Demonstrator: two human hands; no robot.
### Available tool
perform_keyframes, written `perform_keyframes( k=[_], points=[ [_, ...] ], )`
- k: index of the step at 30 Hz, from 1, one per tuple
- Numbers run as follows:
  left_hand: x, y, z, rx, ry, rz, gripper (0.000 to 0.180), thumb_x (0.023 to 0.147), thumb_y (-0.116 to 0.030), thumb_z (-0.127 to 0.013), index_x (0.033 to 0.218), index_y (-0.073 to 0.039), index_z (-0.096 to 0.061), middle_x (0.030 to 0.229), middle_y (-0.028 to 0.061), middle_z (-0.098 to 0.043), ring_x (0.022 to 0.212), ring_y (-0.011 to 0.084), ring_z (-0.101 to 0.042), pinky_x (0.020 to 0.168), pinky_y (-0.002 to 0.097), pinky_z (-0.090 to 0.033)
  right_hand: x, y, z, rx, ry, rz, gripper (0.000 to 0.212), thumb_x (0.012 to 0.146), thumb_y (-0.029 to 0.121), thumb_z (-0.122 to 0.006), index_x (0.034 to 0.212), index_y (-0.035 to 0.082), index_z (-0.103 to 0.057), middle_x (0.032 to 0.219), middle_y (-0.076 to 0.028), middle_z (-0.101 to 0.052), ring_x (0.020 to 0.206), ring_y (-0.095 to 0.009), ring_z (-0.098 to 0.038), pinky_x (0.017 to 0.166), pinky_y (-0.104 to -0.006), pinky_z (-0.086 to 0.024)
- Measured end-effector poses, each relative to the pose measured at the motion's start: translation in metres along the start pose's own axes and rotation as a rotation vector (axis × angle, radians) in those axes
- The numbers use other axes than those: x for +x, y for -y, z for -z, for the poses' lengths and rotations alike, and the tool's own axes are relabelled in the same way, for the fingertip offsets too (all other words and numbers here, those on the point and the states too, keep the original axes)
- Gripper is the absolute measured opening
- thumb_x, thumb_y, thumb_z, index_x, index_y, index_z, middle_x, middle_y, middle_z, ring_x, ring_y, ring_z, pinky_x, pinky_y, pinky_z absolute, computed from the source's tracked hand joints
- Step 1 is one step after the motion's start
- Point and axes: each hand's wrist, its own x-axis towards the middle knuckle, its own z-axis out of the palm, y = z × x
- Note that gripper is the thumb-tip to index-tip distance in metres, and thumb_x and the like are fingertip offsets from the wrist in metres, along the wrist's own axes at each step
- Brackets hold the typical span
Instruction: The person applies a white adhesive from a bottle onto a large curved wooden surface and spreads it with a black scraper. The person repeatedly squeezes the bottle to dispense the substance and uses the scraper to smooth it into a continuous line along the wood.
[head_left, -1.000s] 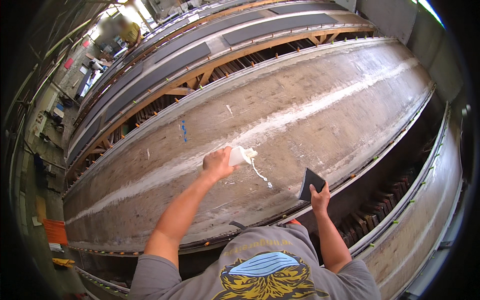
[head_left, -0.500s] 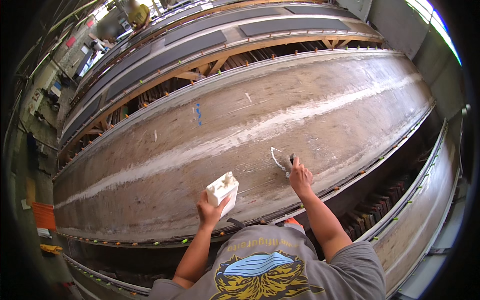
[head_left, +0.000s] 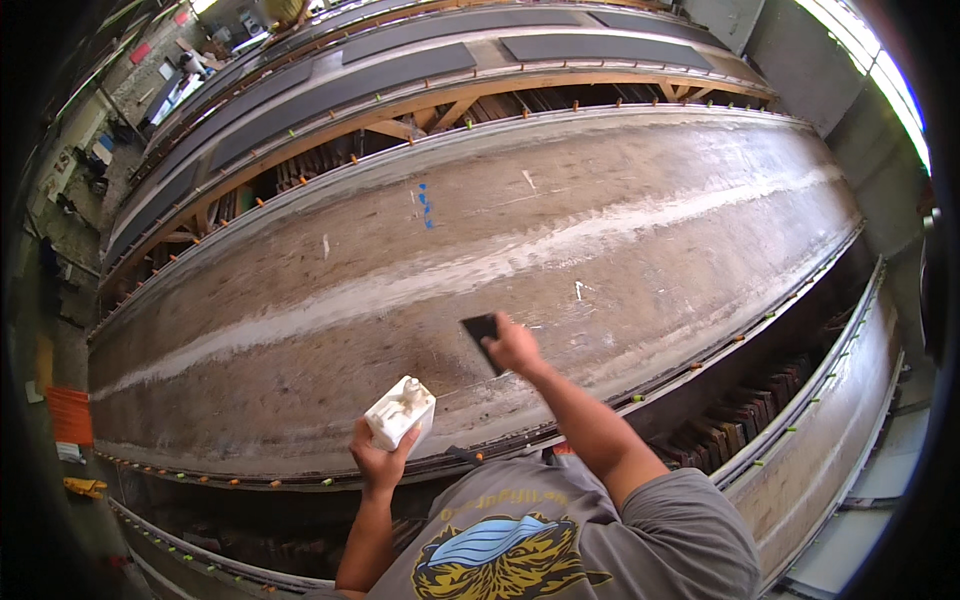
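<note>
My left hand [head_left: 380,460] grips a white plastic container [head_left: 420,424], tilted a little above the near side of a long worn table [head_left: 250,400]. White matter shows at the container's top. To its right and farther in, my right hand [head_left: 515,346] is closed round a dark flat spreader [head_left: 480,331], held low at the tabletop; whether its edge touches cannot be told. A small white smear [head_left: 579,290] lies on the surface to the right of that hand. A wide whitish band [head_left: 430,268] runs the table's length beyond both hands.
Blue marks [head_left: 426,208] are on the table's far half. Small orange and green clips line its edges. Behind stands another long table with dark panels [head_left: 400,75] on a wooden frame. At the right front, dark blocks [head_left: 735,430] sit below a neighbouring table.
My right hand has swept left with the spreader, now seen broadside. The curved line of white paste has shrunk to a small smear. The left hand and container have shifted slightly left and nearer.
</note>
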Motion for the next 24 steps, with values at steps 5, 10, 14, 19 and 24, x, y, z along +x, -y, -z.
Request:
perform_keyframes(
  k=[5, 10, 14, 19, 24],
  points=[
    [0.002, -0.002, -0.008, -0.004, 0.065, 0.042, 0.048, 0.072, -0.019, -0.094, 0.107, 0.000, -0.067, 0.100, 0.0113, -0.075, 0.092, 0.0222, -0.072, 0.083, 0.0363, -0.054, 0.047, -0.156, 0.098, 0.061, -0.342, -0.054, 0.054, 0.079, 0.022, -0.082, 0.123, -0.001, -0.061, 0.113, -0.026, -0.071, 0.108, -0.042, -0.068, 0.092, -0.0486, -0.055],
    [-0.006, -0.008, -0.032, 0.037, 0.101, 0.060, 0.050, 0.070, -0.018, -0.094, 0.108, 0.000, -0.066, 0.101, 0.0115, -0.073, 0.093, 0.0218, -0.071, 0.084, 0.0374, -0.054, 0.055, -0.222, 0.193, -0.047, -0.432, -0.289, 0.051, 0.076, 0.024, -0.082, 0.120, 0.003, -0.066, 0.112, -0.025, -0.072, 0.110, -0.041, -0.069, 0.095, -0.0469, -0.054],
    [-0.013, -0.024, -0.062, 0.017, 0.118, 0.094, 0.052, 0.070, -0.012, -0.092, 0.112, 0.000, -0.064, 0.107, 0.0111, -0.072, 0.099, 0.0214, -0.070, 0.091, 0.0372, -0.053, 0.048, -0.266, 0.263, -0.100, -0.451, -0.328, 0.055, 0.080, 0.023, -0.079, 0.127, 0.002, -0.061, 0.116, -0.027, -0.070, 0.113, -0.042, -0.067, 0.097, -0.0486, -0.053],
    [-0.027, -0.067, -0.127, -0.045, 0.068, 0.131, 0.053, 0.071, -0.011, -0.092, 0.114, 0.000, -0.064, 0.106, 0.0103, -0.071, 0.098, 0.0213, -0.069, 0.090, 0.0371, -0.053, 0.066, -0.246, 0.261, -0.537, -0.421, -0.322, 0.040, 0.090, 0.015, -0.062, 0.129, 0.004, -0.059, 0.095, -0.026, -0.073, 0.086, -0.038, -0.075, 0.072, -0.0474, -0.059],
    [-0.034, -0.093, -0.185, -0.080, 0.060, 0.119, 0.056, 0.071, -0.012, -0.093, 0.116, -0.001, -0.063, 0.109, 0.0098, -0.071, 0.101, 0.0208, -0.069, 0.091, 0.0367, -0.052, 0.051, -0.188, 0.106, -0.786, -0.450, 0.051, 0.034, 0.088, 0.016, -0.060, 0.119, 0.002, -0.060, 0.075, -0.017, -0.068, 0.066, -0.030, -0.071, 0.046, -0.0460, -0.051]
  ],
)
